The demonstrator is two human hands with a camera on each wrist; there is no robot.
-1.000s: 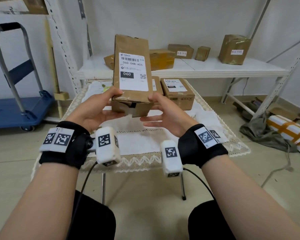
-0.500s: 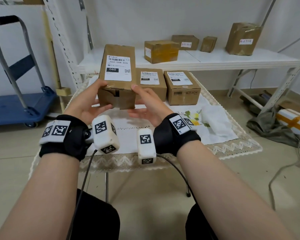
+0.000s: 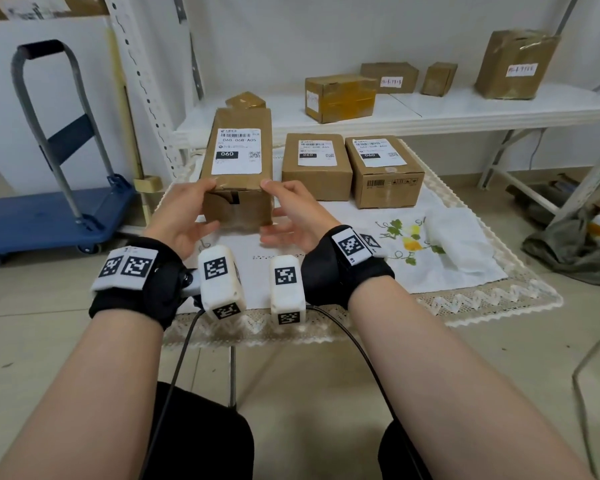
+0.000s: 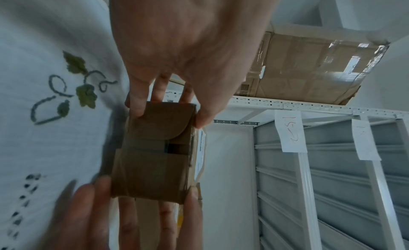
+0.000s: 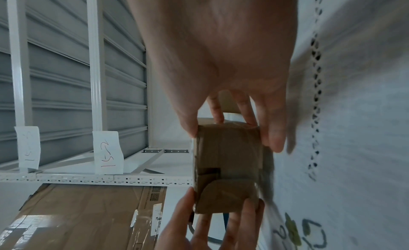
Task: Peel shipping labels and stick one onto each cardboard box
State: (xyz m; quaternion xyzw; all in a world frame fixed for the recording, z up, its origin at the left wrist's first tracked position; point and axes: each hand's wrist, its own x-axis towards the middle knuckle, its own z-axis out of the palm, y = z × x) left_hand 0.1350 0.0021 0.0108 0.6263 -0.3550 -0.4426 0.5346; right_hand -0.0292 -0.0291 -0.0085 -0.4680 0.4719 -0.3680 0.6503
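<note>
I hold a long brown cardboard box (image 3: 238, 207) by its near end, the left hand (image 3: 196, 206) on its left side and the right hand (image 3: 278, 211) on its right, thumbs on top and fingers underneath. A white shipping label (image 3: 238, 152) is stuck on its top face. The box lies flat at the table's left, low over the white cloth (image 3: 361, 265); whether it touches is unclear. In the left wrist view the box end (image 4: 155, 157) sits between both hands. Beside it stand two labelled boxes (image 3: 316, 178) (image 3: 385, 181).
A white shelf (image 3: 430, 114) behind the table carries several brown boxes. A blue platform trolley (image 3: 49, 216) stands at the left. A white sheet (image 3: 454, 237) lies on the cloth at the right. A dark cloth heap (image 3: 568, 244) lies on the floor.
The labelled box has gone from tilted up in front of me down and forward to lie flat left of the two other boxes. Both hands keep their hold.
</note>
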